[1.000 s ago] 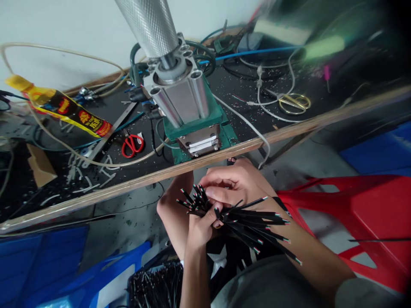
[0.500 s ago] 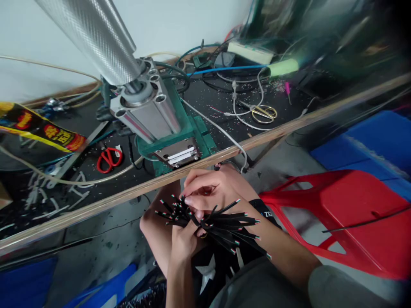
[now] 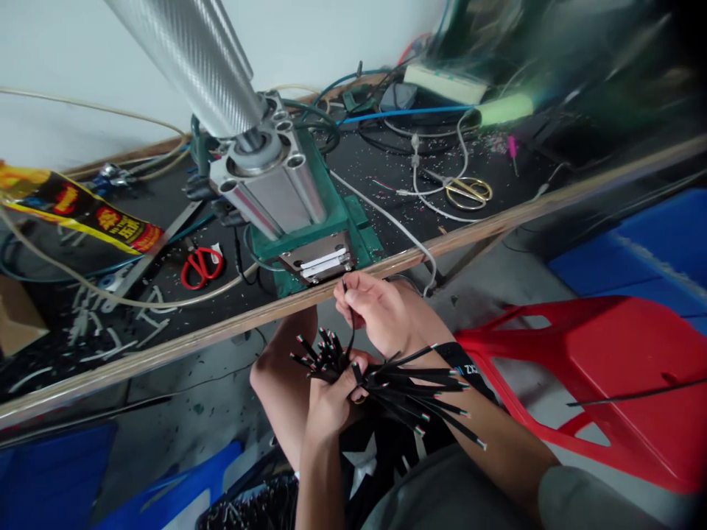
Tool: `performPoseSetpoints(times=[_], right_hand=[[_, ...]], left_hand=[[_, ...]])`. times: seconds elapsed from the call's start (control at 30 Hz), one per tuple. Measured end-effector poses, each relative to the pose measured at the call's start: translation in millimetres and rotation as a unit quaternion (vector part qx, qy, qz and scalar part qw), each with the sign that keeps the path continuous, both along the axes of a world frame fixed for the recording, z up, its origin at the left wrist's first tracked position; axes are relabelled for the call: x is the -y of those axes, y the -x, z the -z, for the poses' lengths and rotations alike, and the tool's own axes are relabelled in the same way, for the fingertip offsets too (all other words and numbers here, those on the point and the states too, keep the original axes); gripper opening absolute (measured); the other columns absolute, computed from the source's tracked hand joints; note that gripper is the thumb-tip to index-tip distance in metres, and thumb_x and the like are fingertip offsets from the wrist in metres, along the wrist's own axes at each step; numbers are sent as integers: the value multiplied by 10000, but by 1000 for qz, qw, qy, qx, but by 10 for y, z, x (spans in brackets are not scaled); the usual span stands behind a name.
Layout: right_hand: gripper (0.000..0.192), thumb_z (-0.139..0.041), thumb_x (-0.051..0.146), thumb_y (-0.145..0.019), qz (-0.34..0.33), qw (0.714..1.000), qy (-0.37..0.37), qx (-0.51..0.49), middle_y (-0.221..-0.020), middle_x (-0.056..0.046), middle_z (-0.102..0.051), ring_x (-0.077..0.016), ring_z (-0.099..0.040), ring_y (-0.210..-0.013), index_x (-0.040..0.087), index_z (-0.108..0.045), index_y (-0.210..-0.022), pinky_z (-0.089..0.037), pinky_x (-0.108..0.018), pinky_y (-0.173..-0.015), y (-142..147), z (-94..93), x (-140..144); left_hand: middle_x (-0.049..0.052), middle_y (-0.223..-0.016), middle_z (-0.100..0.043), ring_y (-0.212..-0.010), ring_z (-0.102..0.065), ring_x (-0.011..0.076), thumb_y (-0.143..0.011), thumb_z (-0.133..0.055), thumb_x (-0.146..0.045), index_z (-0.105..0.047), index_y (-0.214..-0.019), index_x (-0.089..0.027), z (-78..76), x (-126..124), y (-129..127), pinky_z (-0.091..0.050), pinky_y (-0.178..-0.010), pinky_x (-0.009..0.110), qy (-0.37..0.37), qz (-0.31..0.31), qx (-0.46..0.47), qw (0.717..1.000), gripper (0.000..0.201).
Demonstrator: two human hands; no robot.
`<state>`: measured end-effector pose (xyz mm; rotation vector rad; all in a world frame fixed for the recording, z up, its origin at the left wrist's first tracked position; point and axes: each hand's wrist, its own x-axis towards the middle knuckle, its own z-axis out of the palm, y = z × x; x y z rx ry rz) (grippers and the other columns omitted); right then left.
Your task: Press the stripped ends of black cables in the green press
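Note:
My left hand [image 3: 336, 394] is closed round the middle of a bundle of short black cables [image 3: 412, 383], over my lap. Small coloured wire ends show at the tips on both sides of the bundle. Above it, my right hand [image 3: 378, 305] pinches one black cable [image 3: 351, 324] near its tip; the lower part of that cable runs down to the bundle. Just beyond my right hand, at the table edge, stands a green press [image 3: 331, 234] with a silver cylinder and a metal plate on its front.
On the table lie red-handled scissors [image 3: 202, 266], gold-handled scissors [image 3: 468, 193], a yellow and black packet [image 3: 82, 210] and white cable scraps [image 3: 113, 335]. A red plastic stool [image 3: 618, 368] stands at right. The wooden table edge [image 3: 166, 342] runs in front of my knees.
My right hand has risen away from the bundle toward the press, drawing one cable upward. My left hand still grips the bundle. The whole view has shifted slightly.

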<state>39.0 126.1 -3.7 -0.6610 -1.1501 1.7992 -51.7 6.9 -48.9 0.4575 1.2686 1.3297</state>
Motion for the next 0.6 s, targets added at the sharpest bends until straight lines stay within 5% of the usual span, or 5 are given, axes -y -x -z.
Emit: performPoseSetpoints(times=[0.23, 0.6], right_hand=[[373, -690, 466, -1015, -31, 998, -47, 34, -653, -3, -604, -144, -537, -583, 226, -644, -733, -448, -288, -550, 35, -24, 27], [413, -705, 443, -1054, 51, 995, -68, 52, -616, 20, -614, -130, -596, -540, 224, -642, -709, -441, -270, -517, 280, 27, -55]], left_hand=[[-12, -591, -605, -453, -413, 57, -828, -945, -562, -815, -810, -160, 148, 7, 47, -321, -423, 188, -63, 25, -6, 998, 423], [-39, -550, -570, -394, -414, 42, -681, -1050, -476, -807, -705, -184, -126, -177, 83, -314, -350, 148, -77, -47, 32, 995, 380]])
